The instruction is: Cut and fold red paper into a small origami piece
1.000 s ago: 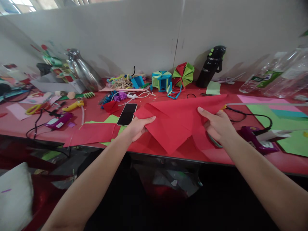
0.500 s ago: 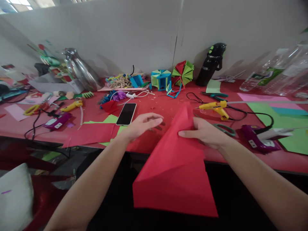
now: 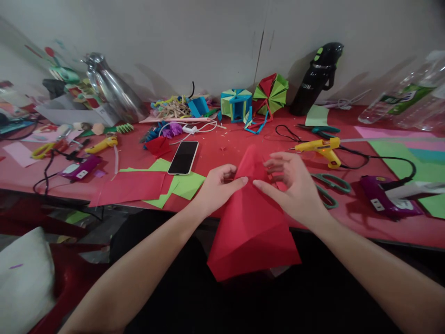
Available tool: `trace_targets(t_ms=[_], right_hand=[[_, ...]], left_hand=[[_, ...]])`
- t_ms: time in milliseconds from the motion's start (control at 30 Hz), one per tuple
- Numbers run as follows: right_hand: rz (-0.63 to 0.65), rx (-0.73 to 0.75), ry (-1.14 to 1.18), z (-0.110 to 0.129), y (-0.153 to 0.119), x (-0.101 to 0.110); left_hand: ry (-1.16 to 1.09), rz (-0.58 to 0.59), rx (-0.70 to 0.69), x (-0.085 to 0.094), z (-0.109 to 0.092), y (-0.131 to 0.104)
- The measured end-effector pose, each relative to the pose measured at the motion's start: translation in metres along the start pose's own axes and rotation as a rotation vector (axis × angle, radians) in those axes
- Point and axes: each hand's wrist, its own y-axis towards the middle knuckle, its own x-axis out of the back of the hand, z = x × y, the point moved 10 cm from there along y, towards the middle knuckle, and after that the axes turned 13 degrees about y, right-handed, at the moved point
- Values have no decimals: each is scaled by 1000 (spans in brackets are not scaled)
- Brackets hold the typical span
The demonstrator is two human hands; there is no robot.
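A large sheet of red paper [image 3: 252,227], bent along its length, stretches from the table edge down over my lap. My left hand [image 3: 220,188] grips its left side, the thumb lying on top and the fingers curled beneath. Over the right side is my right hand [image 3: 292,183], fingers spread apart and slightly curled, with the thumb tip at the paper's surface. Left of my left hand lie green paper pieces [image 3: 189,185] and a phone [image 3: 183,157]. Green-handled scissors [image 3: 335,183] rest just beyond my right hand.
Yellow glue guns [image 3: 321,147] and purple power blocks [image 3: 389,197] with cords lie on both sides. Folded red paper [image 3: 130,188] is at the left front edge. Paper models [image 3: 236,105], a steel jug [image 3: 113,88], a black bottle [image 3: 316,79] and plastic bottles stand along the wall.
My left hand has moved right and taken hold of the red paper. My right hand has loosened and its fingers have spread. The paper's lower end has risen and narrowed.
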Motion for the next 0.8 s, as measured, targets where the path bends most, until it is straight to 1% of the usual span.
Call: trace_targets(t_ms=[33,67,100,167,233,333,467,667,800], right_hand=[[-44,128,-93,14,-1,4],[-50,230,-185,26,-3,4],[-30,306,-267,35,-5,1],[29,401,-381,45,-7,-7],[57,439,-416,50,-9,-12],[55,405,-401,50,-8,-13],[82,295,-360,46,-6,-12],[138,239,-326,44,-5,-16],[158,220,-305,42,-5,-18]], left_hand=[[-23,-1,4,0,0,-1],[-36,5,1,-1,-1,-3],[-38,11,-9,-2,-3,-5],[-35,23,-48,-4,-9,-9],[-48,46,-95,-7,-16,-13],[-84,89,-148,-14,-24,-19],[-76,113,-147,-17,-24,-22],[83,96,-145,-18,-24,-26],[132,81,-156,-19,-27,-28]])
